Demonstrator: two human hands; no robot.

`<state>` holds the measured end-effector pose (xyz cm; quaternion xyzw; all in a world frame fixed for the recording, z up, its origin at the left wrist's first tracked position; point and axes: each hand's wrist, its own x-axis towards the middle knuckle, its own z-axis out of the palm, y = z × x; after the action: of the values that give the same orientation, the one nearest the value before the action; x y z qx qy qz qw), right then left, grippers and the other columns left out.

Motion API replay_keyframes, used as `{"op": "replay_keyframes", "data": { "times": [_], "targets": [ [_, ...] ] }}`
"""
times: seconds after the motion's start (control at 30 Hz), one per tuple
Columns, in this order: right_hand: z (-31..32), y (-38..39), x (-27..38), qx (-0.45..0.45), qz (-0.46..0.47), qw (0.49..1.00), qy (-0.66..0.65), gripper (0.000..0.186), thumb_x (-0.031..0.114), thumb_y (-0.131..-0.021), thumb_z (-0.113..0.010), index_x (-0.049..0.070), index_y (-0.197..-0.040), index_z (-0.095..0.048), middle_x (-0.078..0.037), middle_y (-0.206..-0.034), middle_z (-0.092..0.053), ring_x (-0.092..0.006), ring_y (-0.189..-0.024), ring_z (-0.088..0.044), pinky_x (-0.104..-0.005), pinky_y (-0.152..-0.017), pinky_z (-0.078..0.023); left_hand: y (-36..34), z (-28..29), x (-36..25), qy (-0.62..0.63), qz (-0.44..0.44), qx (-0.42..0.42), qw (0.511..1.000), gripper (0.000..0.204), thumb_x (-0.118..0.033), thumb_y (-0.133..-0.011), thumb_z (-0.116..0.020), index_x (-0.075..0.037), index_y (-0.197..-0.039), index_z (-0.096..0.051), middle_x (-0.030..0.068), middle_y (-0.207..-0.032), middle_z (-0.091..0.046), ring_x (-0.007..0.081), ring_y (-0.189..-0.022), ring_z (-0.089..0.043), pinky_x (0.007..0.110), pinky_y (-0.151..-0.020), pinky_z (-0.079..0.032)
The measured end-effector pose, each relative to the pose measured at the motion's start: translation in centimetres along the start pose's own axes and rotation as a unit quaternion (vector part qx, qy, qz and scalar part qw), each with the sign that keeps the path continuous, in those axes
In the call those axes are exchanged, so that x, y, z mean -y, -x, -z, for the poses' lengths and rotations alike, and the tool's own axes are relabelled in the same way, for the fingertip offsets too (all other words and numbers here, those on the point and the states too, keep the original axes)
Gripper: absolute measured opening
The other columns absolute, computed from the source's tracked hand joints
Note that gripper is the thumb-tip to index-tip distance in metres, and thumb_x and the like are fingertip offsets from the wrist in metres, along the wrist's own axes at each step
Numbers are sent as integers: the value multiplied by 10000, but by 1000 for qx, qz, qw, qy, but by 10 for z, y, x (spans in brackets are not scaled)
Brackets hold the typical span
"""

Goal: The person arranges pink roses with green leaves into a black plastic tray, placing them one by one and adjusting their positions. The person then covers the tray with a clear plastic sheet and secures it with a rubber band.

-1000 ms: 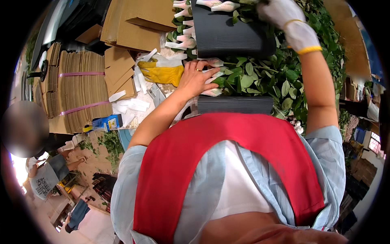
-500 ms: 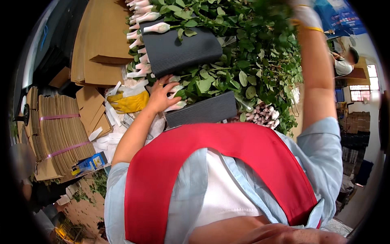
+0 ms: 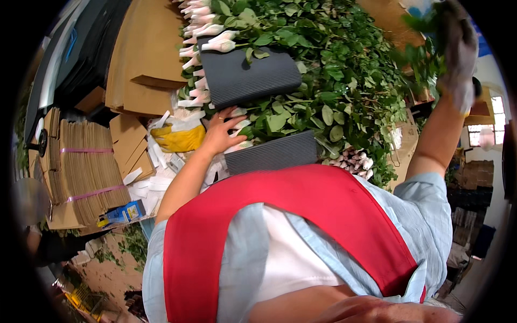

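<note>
My left hand [image 3: 219, 133] rests with fingers spread on the white-sleeved rose buds [image 3: 241, 126] at the left end of leafy stems [image 3: 288, 118], between two grey ribbed pads [image 3: 250, 75] [image 3: 272, 151]. More sleeved buds [image 3: 194, 13] line up along the upper pad's left side. My right hand [image 3: 458, 56], in a white glove, is raised at the upper right, blurred, with green leafy stems [image 3: 425, 32] in its fingers. A yellow-and-white glove [image 3: 177, 137] lies just left of my left hand, among white strips [image 3: 145, 188].
Cardboard sheets [image 3: 129, 48] and a strapped stack of cardboard [image 3: 91, 167] fill the left, with a blue box [image 3: 123, 214] at the table's edge. A bundle of cut stem ends [image 3: 350, 161] sits right of the lower pad. Leaves [image 3: 132, 242] litter the floor at the lower left.
My right hand has moved outward to the right with the greenery. My left hand stays on the buds. The view has shifted, showing more of the leafy pile.
</note>
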<state>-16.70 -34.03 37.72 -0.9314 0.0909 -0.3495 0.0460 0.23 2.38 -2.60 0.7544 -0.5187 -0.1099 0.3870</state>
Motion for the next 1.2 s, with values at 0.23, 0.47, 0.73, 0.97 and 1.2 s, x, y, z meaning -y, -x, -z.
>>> {"op": "replay_keyframes", "data": {
  "times": [0.23,0.47,0.73,0.97,1.2],
  "targets": [
    [-157,114,111,435,-34,875,-211,312,175,-780,-750,138,-1087,-714,-130,-898,-703,-295,-842,-692,-392,-739,-558,-3,3,-11,31,22,-8,999,600,-275,-689,-831,-225,-1266,-670,132,-1397,-522,352,-1274,-459,426,-1073,-396],
    [-280,172,73,501,224,803,-231,577,230,-787,-743,152,-1331,-565,-176,-1423,-464,-350,-1183,-555,-408,-973,-484,1,5,-12,16,37,17,999,570,-366,-737,-785,-186,-1262,-659,123,-1394,-529,351,-1285,-462,464,-1114,-357],
    [-312,188,73,627,55,749,-207,699,255,-892,-615,114,-1512,-324,-206,-1476,-395,-370,-1356,-394,-422,-1117,-355,-2,-5,-41,68,368,-139,917,549,-452,-960,-556,79,-1092,-603,258,-736,-670,427,-778,-686,491,-745,-542],
    [-300,181,73,615,26,760,-209,637,304,-932,-529,109,-1509,-341,-207,-1528,-351,-385,-1421,-304,-410,-1175,-272,-19,-31,-35,56,327,-234,914,268,-198,-931,-629,52,-955,-534,259,-661,-627,468,-647,-627,489,-557,-516],
    [-319,209,59,555,132,798,-196,641,206,-906,-587,169,-1506,-363,-146,-1515,-379,-348,-1415,-329,-391,-1161,-317,39,51,23,219,382,-341,831,184,-169,-983,-606,6,-1017,-651,69,-836,-688,167,-656,-604,278,-610,-480]
  ]
}}
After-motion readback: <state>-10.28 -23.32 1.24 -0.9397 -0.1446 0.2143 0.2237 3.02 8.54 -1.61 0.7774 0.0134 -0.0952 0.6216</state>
